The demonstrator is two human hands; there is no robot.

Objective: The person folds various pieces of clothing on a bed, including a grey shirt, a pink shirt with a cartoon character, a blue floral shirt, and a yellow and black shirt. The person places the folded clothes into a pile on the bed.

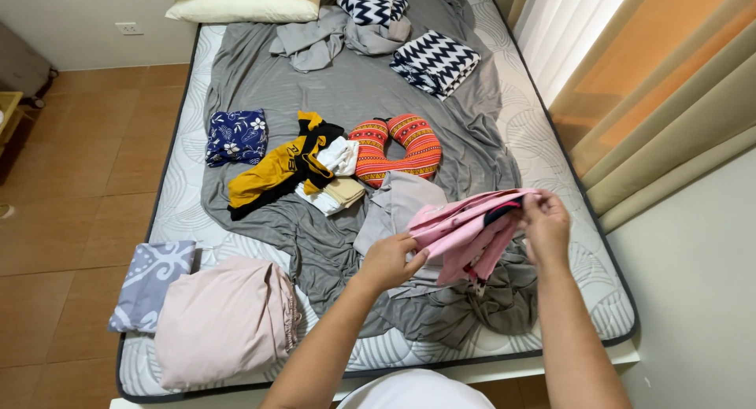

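A pink garment [465, 232] with a dark trim hangs folded between my two hands above the bed. My left hand [387, 259] grips its lower left edge. My right hand [546, 228] pinches its upper right corner near the dark trim. Under the garment lie a light grey cloth [394, 208] and a crumpled dark grey cloth [488, 307] on the mattress [551, 165].
On the grey sheet [346, 86] lie a yellow and black garment [276, 169], small white and beige folded pieces [337, 177], an orange patterned neck pillow [398, 145], a blue floral cloth [236, 136] and zigzag-patterned pieces [435, 61]. A folded pale pink pile [223, 318] and grey patterned cloth [151, 283] sit near left. Curtains [630, 86] hang right.
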